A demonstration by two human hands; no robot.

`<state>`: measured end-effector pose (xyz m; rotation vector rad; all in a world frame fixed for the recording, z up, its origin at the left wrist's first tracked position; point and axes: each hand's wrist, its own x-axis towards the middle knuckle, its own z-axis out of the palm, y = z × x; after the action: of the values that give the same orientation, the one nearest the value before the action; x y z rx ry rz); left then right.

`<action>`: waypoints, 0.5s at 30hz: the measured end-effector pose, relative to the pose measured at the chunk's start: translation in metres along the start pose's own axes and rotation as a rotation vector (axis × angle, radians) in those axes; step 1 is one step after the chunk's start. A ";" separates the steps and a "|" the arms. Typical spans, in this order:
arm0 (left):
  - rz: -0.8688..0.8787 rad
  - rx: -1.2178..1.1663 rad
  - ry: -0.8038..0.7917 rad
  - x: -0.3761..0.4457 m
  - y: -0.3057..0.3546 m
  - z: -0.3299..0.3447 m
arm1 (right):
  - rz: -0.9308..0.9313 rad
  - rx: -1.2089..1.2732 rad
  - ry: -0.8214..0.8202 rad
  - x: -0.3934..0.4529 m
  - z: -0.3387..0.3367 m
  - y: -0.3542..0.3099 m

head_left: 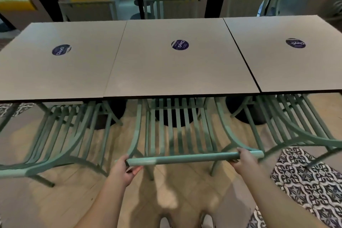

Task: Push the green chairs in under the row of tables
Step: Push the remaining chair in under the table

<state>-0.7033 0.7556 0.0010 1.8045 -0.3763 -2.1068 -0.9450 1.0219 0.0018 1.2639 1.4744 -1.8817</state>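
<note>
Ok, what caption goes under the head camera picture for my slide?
Both hands, left hand and right hand, grip the middle green chair at the tables.

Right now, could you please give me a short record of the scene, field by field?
tables: three grey tops in a row, a round sticker on each
middle chair: green, top rail gripped at both ends
left hand: holds the rail's left end
right hand: holds the rail's right end
left chair: seat under table
right chair: seat under table
floor: patterned tiles at right
</note>
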 end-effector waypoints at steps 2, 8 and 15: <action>0.001 0.018 0.007 -0.002 0.000 0.004 | 0.008 -0.012 -0.003 0.002 0.000 -0.004; 0.023 0.019 0.037 0.000 0.004 0.010 | 0.046 0.003 -0.018 0.003 0.004 -0.007; 0.031 0.023 0.061 0.003 0.009 0.015 | 0.049 0.016 0.017 0.004 0.008 -0.007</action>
<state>-0.7174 0.7461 0.0043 1.8594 -0.4118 -2.0292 -0.9551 1.0176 0.0021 1.3140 1.4267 -1.8593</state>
